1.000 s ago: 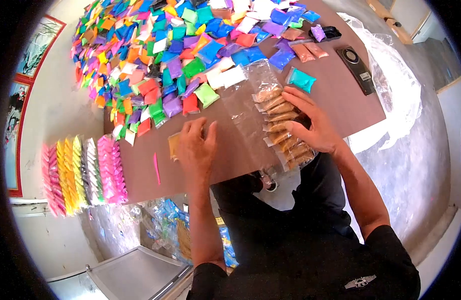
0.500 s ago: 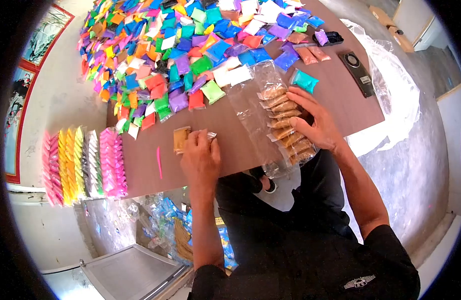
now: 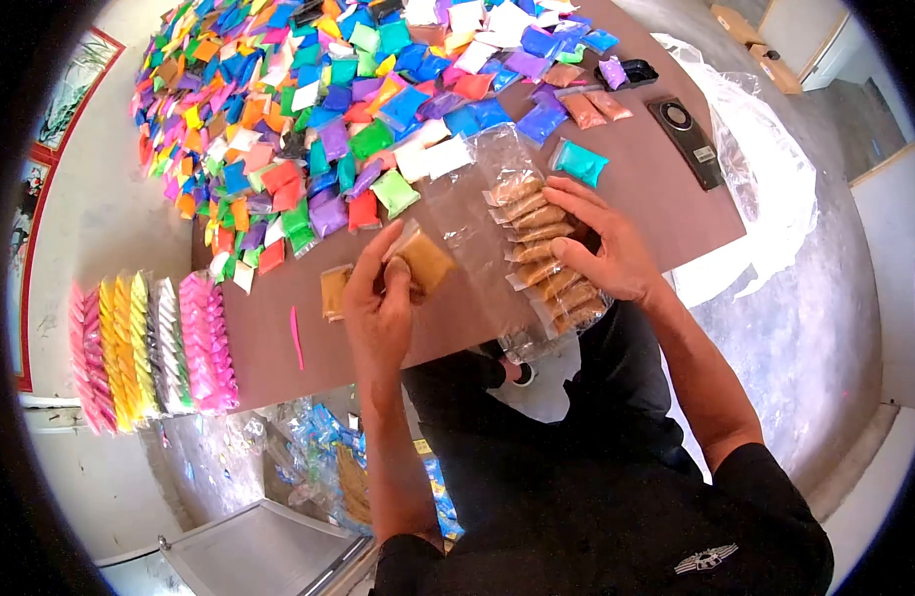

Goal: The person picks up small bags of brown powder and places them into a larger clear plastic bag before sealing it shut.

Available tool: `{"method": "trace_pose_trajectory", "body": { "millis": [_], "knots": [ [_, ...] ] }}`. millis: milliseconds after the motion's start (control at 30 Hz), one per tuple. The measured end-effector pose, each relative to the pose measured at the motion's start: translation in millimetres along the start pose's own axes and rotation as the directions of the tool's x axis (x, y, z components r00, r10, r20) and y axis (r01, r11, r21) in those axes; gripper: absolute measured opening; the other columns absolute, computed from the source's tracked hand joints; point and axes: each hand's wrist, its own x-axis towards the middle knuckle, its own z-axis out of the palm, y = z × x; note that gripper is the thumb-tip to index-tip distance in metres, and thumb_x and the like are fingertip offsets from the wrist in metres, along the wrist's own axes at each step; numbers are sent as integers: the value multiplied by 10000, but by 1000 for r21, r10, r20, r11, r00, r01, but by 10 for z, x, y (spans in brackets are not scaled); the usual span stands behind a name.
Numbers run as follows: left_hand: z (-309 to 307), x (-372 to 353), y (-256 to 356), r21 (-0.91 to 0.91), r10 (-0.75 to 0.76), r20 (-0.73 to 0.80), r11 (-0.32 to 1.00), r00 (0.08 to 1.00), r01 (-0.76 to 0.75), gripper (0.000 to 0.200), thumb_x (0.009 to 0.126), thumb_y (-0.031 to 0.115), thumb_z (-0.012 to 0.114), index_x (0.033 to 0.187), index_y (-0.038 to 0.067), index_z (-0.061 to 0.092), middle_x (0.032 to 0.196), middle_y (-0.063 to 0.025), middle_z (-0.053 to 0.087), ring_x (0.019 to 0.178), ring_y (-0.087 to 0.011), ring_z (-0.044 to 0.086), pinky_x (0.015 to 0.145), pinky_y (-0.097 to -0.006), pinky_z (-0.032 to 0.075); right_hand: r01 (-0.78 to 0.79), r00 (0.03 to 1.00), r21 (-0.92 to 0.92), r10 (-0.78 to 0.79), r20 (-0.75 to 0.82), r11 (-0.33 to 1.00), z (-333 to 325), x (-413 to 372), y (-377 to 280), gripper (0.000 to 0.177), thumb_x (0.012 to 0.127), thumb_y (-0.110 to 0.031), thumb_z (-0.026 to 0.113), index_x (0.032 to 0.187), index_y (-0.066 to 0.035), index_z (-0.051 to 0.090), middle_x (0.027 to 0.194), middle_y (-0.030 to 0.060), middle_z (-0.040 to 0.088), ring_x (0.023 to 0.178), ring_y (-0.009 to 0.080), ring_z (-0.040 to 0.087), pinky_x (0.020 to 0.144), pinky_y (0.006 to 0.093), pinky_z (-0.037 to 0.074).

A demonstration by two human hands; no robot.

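Observation:
Pinched between the thumb and fingers of my left hand (image 3: 378, 303) is a brown packet (image 3: 424, 260) in clear film, lifted over the table and tilted. Another brown packet (image 3: 333, 292) lies just left of that hand, partly hidden by it. On the right, a row of overlapping brown packets (image 3: 537, 248) lies on a clear plastic bag (image 3: 477, 214). My right hand (image 3: 616, 243) rests against the right side of this row, thumb and fingers apart and touching the packets.
A large heap of coloured packets (image 3: 328, 129) covers the far side of the brown table (image 3: 269, 338). Bagged rows of packets (image 3: 159, 348) stand at the left edge, near a pink stick (image 3: 296, 338). A black phone-like device (image 3: 686, 139) and white plastic sheeting (image 3: 765, 179) are at right.
My left hand has raised a brown packet off the table and turned it toward the right. The right hand stays at the row. The whole view has shifted slightly.

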Motion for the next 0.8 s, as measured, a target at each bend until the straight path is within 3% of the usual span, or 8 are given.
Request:
{"method": "trace_pose_trajectory", "body": {
  "millis": [133, 233, 333, 467, 533, 667, 800],
  "knots": [
    [223, 359, -192, -119, -70, 21, 990, 997, 72, 351, 1059, 24, 612, 1396, -14, 701, 1163, -111, 741, 917, -152, 728, 765, -292, 633, -5, 1000, 22, 5, -4, 1000, 0, -5, 2, 618, 960, -215, 725, 1522, 2, 587, 1630, 194, 517, 1539, 320, 461, 1264, 435, 363],
    [383, 530, -231, -72, -81, 78, 994, 994, 87, 364, 1061, 44, 623, 1406, -61, 669, 1249, -144, 732, 965, -175, 738, 777, -294, 642, 12, 1000, -2, -12, -17, 1000, 0, 2, 15, 636, 949, -269, 760, 1502, 0, 603, 1614, 198, 539, 1522, 332, 490, 1251, 429, 389],
    [519, 662, -298, -39, -92, 115, 995, 989, 97, 365, 1067, 82, 647, 1397, -73, 664, 1244, -146, 738, 970, -176, 743, 779, -286, 643, 4, 1000, 68, -2, -27, 998, 24, -2, 65, 642, 943, -269, 763, 1503, 0, 600, 1617, 199, 539, 1523, 342, 491, 1248, 433, 393],
    [705, 769, -414, -73, -100, 138, 991, 985, 111, 349, 1072, 115, 669, 1366, -73, 679, 1228, -134, 747, 956, -172, 745, 775, -279, 643, 22, 1000, 19, -22, -16, 1000, -17, 11, 67, 649, 934, -267, 768, 1501, -1, 601, 1620, 199, 535, 1521, 354, 493, 1247, 439, 395],
    [784, 776, -344, -88, -135, 124, 985, 983, 146, 354, 1065, 148, 704, 1340, -75, 690, 1173, -110, 765, 932, -158, 746, 756, -274, 634, 5, 1000, 44, -6, 19, 999, -20, 8, 41, 651, 943, -214, 749, 1534, -1, 579, 1645, 192, 496, 1562, 336, 428, 1266, 443, 360],
    [936, 787, -336, -58, -138, 133, 987, 981, 147, 345, 1044, 167, 748, 1311, -51, 723, 1070, -74, 779, 897, -124, 730, 717, -257, 601, -17, 1000, 57, 16, 20, 998, -22, 15, 35, 653, 939, -208, 743, 1535, -1, 578, 1649, 190, 493, 1570, 336, 418, 1271, 446, 353],
    [1053, 796, -439, 4, 0, 118, 1000, 993, 0, 245, 987, 127, 783, 1180, -25, 792, 1037, -53, 781, 881, -113, 709, 781, -279, 574, -24, 999, 39, 23, 21, 999, -27, 6, 21, 670, 924, -200, 749, 1539, -1, 575, 1659, 188, 484, 1577, 344, 411, 1277, 451, 344]
  ]
}}
